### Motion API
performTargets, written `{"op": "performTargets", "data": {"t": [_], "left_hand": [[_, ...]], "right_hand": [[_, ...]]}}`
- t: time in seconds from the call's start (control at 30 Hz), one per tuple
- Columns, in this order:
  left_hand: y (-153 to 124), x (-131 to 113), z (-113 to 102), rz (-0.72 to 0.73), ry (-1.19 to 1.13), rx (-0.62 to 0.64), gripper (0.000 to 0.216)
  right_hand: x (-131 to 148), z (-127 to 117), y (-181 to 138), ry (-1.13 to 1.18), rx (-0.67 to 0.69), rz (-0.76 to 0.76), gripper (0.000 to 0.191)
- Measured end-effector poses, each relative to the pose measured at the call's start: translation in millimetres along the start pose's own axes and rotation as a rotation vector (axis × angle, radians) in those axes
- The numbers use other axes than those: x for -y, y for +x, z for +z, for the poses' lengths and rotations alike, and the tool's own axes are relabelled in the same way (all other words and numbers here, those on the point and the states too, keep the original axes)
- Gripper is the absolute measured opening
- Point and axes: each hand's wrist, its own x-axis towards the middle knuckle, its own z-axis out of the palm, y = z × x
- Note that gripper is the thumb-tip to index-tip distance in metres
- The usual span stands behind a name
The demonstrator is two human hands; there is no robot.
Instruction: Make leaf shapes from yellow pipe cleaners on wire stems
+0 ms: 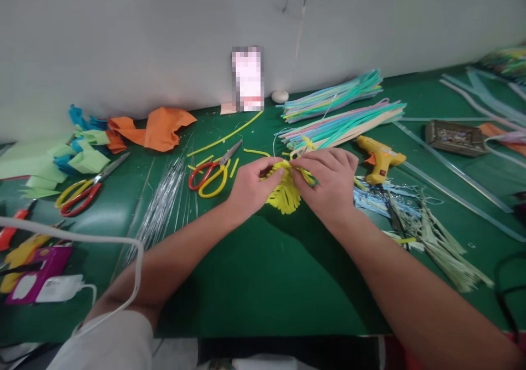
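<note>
My left hand [250, 186] and my right hand [329, 181] meet over the middle of the green table [263, 282]. Both pinch a yellow looped pipe-cleaner piece [284, 197] that hangs down between them, with fingers curled on its top. Short yellow pipe-cleaner offcuts [230, 137] lie just beyond the hands. Red-and-yellow scissors [211, 172] rest right of a bundle of thin silver wires [162, 205], close to my left hand.
Bundles of pastel pipe cleaners [341, 115] lie at the back right, with a yellow glue gun [380, 159] beside them. A second pair of scissors [88, 186], green and orange paper pieces [156, 129], pale shredded strips [435, 238] and a white cable [102, 244] surround the work area.
</note>
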Motion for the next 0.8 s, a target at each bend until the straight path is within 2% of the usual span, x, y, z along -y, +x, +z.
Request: {"op": "performTargets", "data": {"t": [0.23, 0.43, 0.8], "left_hand": [[1.0, -0.9, 0.3, -0.028, -0.038, 0.0, 0.017], [-1.0, -6.4, 0.3, -0.035, -0.042, -0.015, 0.014], [-5.8, -8.1, 1.1, 0.056, 0.075, -0.03, 0.016]], "right_hand": [[1.1, -4.1, 4.2, -0.042, 0.001, -0.14, 0.005], [4.1, -6.1, 3.4, -0.033, 0.108, -0.053, 0.008], [9.3, -1.2, 3.8, 0.074, 0.136, 0.012, 0.021]]}}
